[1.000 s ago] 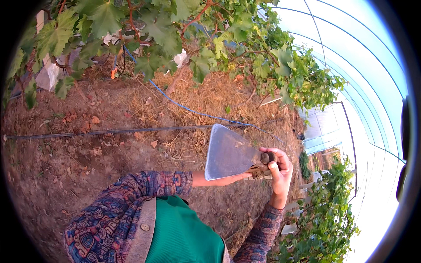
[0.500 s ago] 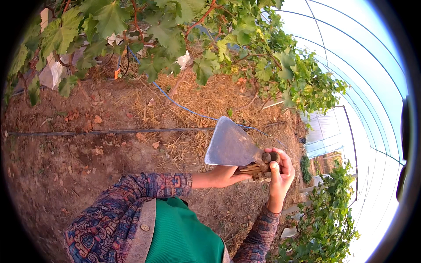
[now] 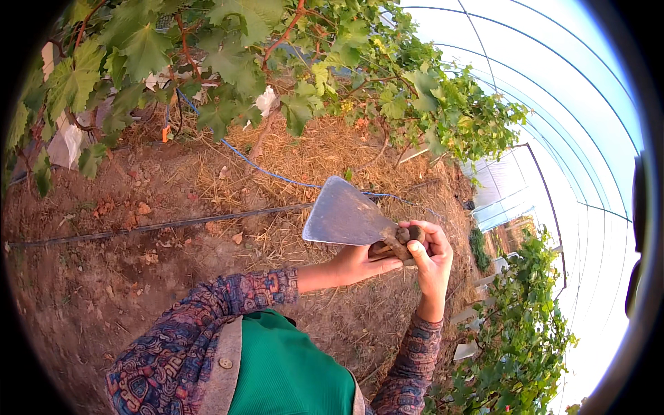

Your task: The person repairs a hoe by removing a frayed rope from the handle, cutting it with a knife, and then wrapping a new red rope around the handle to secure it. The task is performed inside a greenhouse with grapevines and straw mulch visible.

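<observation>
A hoe (image 3: 349, 213) with a wide, flat, scuffed grey metal blade is held up in front of me, the blade flaring toward the upper left. My right hand (image 3: 434, 261) is closed round the brown, dirt-caked neck end, thumb pressed against it. My left hand (image 3: 356, 265) grips from below the blade, its fingers partly hidden behind the metal. Short brown wooden-looking pieces show between the two hands; how they join the blade I cannot tell.
Grapevines (image 3: 235, 48) with broad leaves hang ahead, with more vines (image 3: 512, 332) at the right. A black drip hose (image 3: 166, 227) and a blue cord (image 3: 277, 176) cross the soil and straw (image 3: 325, 149). A plastic-covered greenhouse frame (image 3: 539, 90) arches at the upper right.
Both hands and the hoe have shifted slightly left and up in view. The left fingers lie further over the wooden pieces, which show less now. The view has tilted a little.
</observation>
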Available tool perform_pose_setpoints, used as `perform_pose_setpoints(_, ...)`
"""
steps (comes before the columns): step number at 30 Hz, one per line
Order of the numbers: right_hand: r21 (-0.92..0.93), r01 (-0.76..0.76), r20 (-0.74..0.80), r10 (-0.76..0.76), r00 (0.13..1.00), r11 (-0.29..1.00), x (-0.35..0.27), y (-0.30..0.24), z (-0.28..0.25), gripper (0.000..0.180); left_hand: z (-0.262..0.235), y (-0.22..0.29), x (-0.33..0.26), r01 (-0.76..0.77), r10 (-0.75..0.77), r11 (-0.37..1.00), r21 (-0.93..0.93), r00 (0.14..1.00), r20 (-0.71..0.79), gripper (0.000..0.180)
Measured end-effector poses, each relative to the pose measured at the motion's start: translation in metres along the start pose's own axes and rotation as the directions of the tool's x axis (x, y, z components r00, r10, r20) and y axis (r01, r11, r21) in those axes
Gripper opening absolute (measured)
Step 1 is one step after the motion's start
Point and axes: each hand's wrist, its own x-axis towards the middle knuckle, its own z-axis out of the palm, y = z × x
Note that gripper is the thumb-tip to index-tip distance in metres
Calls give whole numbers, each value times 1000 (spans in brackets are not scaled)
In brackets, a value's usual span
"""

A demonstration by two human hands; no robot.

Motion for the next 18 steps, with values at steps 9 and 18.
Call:
perform_pose_setpoints(9,-319,39,-118,-81,990,947,-5,-7,3,34,5,24,9,186,-191,905,-383,981,26,31)
perform_pose_setpoints(18,-312,-10,-156,-41,987,950,-15,-18,4,33,11,31,12,195,-222,901,-387,975,-24,32)
